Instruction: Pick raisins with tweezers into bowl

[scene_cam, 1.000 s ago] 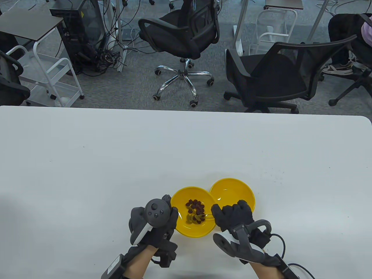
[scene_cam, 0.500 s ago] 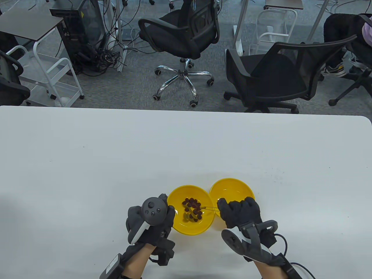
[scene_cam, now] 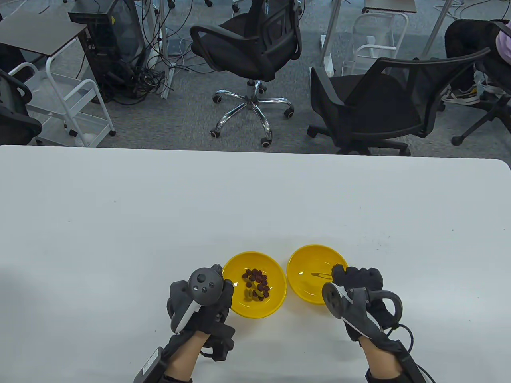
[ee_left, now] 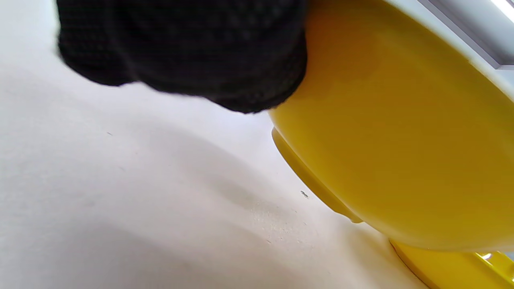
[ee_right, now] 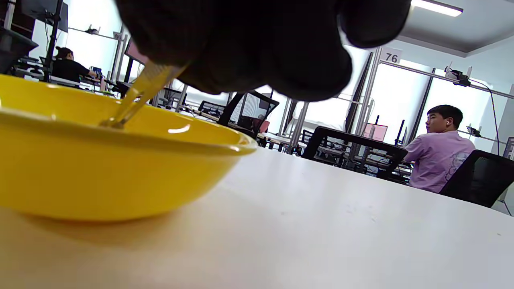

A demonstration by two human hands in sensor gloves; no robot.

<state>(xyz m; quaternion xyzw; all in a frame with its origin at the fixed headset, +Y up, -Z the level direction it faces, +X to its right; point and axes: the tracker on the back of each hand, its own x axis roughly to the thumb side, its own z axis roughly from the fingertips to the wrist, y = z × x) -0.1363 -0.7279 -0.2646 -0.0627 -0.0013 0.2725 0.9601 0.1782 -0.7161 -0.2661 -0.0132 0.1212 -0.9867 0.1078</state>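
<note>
Two yellow bowls stand side by side near the table's front edge. The left bowl (scene_cam: 275, 293) holds several dark and a few greenish raisins (scene_cam: 255, 284). My left hand (scene_cam: 201, 297) holds this bowl at its left rim; its fingers (ee_left: 192, 60) press the bowl's outer wall (ee_left: 401, 152). The right bowl (scene_cam: 305, 293) looks empty. My right hand (scene_cam: 359, 285) grips thin tweezers (scene_cam: 321, 275) whose tips reach into the right bowl, also seen in the right wrist view (ee_right: 136, 98). Whether a raisin sits in the tips I cannot tell.
The white table (scene_cam: 159, 207) stretches away behind the bowls. Beyond its far edge stand two black office chairs (scene_cam: 255, 44) and a white cart (scene_cam: 68, 103). A person in a pink shirt (ee_right: 439, 156) sits in the background of the right wrist view.
My right hand moved right with the tweezers, out of the raisin bowl and over the right bowl. My left hand slid the raisin bowl to the left, so a gap separates the bowls.
</note>
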